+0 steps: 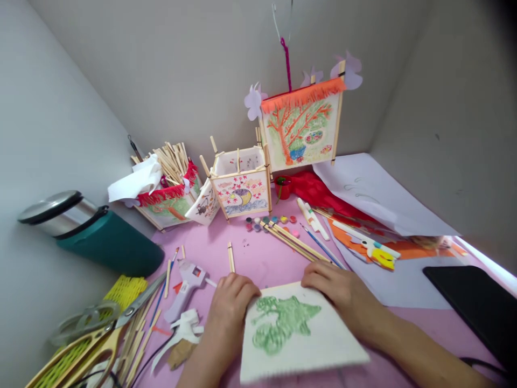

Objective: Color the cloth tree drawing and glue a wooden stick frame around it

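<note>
A white paper panel with a green crayon drawing [297, 334] lies on the pink tabletop [262, 258] in front of me. My left hand [230, 307] grips its upper left corner, fingers curled over the edge. My right hand [343, 293] holds its upper right edge, fingers bent down onto the paper. A single wooden stick [231, 256] lies just beyond my left hand. A white glue gun [188, 285] rests to the left of that hand.
Scissors [100, 323] and a green tumbler [92, 231] lie at left. Paper lanterns [241, 186], one with an orange fringe [302, 126], stand at the back, beside a box of sticks [172, 161]. Paint pots [270, 222], brushes and sticks sit mid-table. A black tablet [476, 302] is at right.
</note>
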The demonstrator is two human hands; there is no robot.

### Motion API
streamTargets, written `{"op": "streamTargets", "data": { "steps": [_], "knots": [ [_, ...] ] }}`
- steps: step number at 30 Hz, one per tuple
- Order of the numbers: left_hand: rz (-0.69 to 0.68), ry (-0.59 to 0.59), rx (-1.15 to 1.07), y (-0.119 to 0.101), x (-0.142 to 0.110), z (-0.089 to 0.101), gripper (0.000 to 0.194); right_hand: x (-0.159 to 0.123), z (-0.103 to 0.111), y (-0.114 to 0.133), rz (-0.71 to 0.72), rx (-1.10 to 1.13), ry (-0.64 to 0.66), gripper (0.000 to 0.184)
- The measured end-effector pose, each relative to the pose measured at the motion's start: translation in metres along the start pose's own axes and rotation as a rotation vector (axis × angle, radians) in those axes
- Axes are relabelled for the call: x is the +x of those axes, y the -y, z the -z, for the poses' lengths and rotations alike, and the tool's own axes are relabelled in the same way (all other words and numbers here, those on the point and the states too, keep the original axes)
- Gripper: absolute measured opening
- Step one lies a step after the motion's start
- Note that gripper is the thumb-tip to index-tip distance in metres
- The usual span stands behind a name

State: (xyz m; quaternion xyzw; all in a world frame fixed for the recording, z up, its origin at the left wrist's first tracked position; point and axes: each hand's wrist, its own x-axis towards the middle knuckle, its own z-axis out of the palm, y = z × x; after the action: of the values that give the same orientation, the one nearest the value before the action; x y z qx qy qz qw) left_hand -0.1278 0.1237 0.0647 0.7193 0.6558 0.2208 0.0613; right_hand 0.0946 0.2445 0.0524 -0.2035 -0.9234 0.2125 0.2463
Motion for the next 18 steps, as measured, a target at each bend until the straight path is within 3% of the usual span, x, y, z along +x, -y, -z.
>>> {"op": "streamTargets", "data": {
  "steps": [8,14,18],
  "knots": [
    [-0.097,-0.003,0.032,-0.003,0.000,0.000,0.016,0.000,-0.001,-0.002,0.007,-0.053,0.053,0.018],
    [-0.199,-0.053,0.023,0.016,0.003,-0.012,0.019,0.000,-0.005,-0.004,-0.027,-0.054,0.048,0.018],
    [-0.174,-0.042,-0.005,0.025,0.002,-0.016,0.017,0.002,-0.005,-0.002,-0.034,-0.061,0.034,0.020]
  ]
}}
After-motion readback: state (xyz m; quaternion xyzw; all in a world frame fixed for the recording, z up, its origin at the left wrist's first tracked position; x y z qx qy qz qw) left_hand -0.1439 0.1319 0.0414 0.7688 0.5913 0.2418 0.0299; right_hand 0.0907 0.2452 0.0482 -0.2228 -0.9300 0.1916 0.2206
